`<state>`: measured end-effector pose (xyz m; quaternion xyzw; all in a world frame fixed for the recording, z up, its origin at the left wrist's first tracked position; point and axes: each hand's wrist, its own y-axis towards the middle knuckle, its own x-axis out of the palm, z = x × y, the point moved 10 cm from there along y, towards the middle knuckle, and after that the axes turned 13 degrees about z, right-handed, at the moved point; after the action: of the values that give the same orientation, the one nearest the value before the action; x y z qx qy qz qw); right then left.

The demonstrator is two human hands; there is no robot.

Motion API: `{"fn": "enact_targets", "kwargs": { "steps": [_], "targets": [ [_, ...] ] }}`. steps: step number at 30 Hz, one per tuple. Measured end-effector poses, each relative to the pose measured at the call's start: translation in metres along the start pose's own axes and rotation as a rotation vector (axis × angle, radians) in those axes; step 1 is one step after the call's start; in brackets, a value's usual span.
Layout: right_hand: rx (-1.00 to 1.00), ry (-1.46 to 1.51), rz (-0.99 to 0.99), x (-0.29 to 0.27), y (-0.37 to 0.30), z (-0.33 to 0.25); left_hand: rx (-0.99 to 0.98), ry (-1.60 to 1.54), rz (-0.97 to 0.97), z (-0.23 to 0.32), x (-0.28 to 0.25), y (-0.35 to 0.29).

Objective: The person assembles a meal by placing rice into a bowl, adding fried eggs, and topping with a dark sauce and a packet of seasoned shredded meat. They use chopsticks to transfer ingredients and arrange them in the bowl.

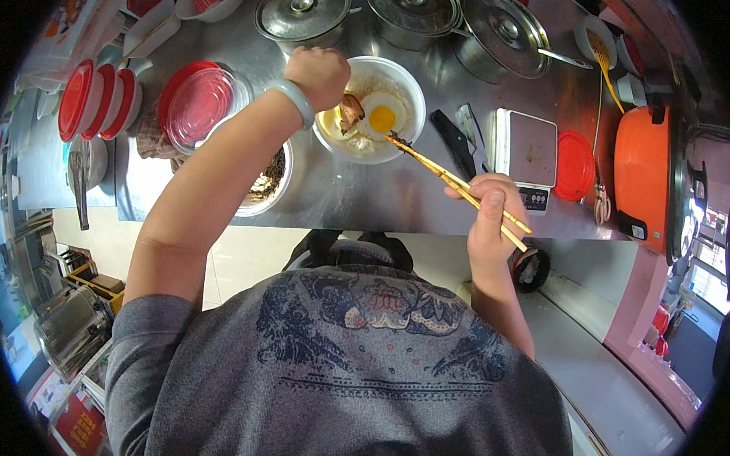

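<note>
On the steel counter, a white bowl (pixel 419 100) holds a fried egg (pixel 383 116) with a bright yellow yolk, a browned piece of food (pixel 351 113) and pale food under them. My left hand (pixel 316 75), with a pale bangle at the wrist, is closed over the bowl's upper left rim; its fingertips are hidden. In my right hand (pixel 493 213) is a pair of wooden chopsticks (pixel 441 173), whose tips, with dark bits on them, reach the bowl's right side by the egg. Partly behind my left forearm sits a second white bowl (pixel 286 169) with dark crumbly food.
Lidded steel pots (pixel 303 5) line the back. Right of the bowl lie a black-handled tool (pixel 454 142), a digital scale (pixel 527 149), a red lid (pixel 575 165) and an orange appliance (pixel 640 175). Red-lidded tubs (pixel 79 101), clear lids (pixel 211 103) and tongs (pixel 80 175) occupy the left.
</note>
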<state>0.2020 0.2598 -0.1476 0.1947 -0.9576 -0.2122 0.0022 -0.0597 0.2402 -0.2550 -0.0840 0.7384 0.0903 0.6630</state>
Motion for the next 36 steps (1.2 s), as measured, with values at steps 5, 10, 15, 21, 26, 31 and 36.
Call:
{"fn": "enact_targets", "kwargs": {
  "steps": [5, 10, 15, 21, 26, 31, 36],
  "targets": [
    [0.02, 0.002, 0.004, 0.001, -0.001, 0.001, 0.128, -0.201, 0.081, 0.008, -0.041, -0.015],
    [0.033, 0.002, 0.008, -0.001, 0.0, 0.004, 0.297, -0.313, 0.099, 0.043, -0.077, -0.049],
    [0.017, 0.013, -0.011, 0.002, 0.0, 0.003, 0.23, -0.187, -0.008, 0.045, -0.048, -0.039],
    [0.035, 0.027, -0.019, 0.005, 0.0, 0.006, 0.14, -0.072, 0.018, 0.022, -0.027, -0.028],
    [-0.043, -0.005, -0.142, 0.039, -0.003, 0.011, -0.143, -0.372, 0.166, -0.074, -0.058, -0.074],
    [0.005, 0.03, -0.175, 0.079, -0.003, 0.015, -0.296, -0.234, 0.037, -0.132, -0.031, -0.151],
    [0.052, 0.081, -0.419, 0.155, -0.027, 0.007, -0.136, -0.182, 0.052, -0.092, 0.014, -0.167]
  ]
}}
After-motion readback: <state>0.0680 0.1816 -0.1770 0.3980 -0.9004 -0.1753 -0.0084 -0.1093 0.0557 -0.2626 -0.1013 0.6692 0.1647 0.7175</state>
